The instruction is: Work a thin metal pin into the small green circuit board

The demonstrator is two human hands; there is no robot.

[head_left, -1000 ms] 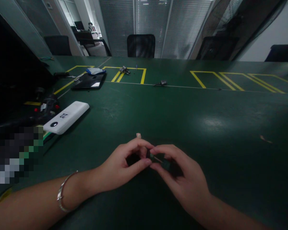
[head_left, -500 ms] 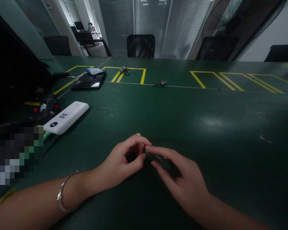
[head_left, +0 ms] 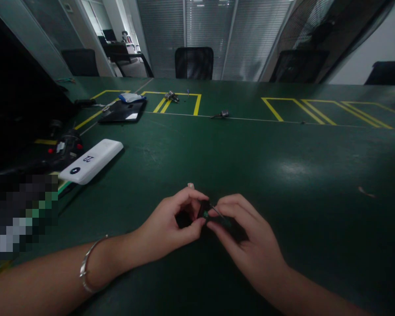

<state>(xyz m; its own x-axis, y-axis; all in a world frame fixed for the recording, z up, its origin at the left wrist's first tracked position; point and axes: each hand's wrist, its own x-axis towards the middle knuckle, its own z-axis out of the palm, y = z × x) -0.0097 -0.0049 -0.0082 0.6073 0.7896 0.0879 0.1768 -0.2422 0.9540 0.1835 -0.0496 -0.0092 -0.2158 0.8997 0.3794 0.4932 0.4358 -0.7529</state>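
My left hand [head_left: 174,219] is closed, thumb and fingers pinching a small dark part [head_left: 202,208] with a green patch on its side. Most of that part is hidden behind the fingers, so its kind does not show. Close on its right is my right hand [head_left: 250,237], closed around a small screwdriver [head_left: 220,213] with a thin metal shaft and a dark handle mostly inside the hand. The shaft points up and left, its tip by the upper edge of the dark part. I cannot tell whether the tip touches it.
A white power bank [head_left: 94,161] marked 22 lies left on the green table [head_left: 184,149], beside a black device with red buttons [head_left: 67,147]. Farther back are a black flat case [head_left: 121,113], a blue-white packet [head_left: 132,97], metal parts [head_left: 171,96] and a metal piece with a shaft [head_left: 222,114].
The right index finger has drawn back from the left fingertips, and the screwdriver's shaft shows more plainly. More of the dark part is visible between the hands.
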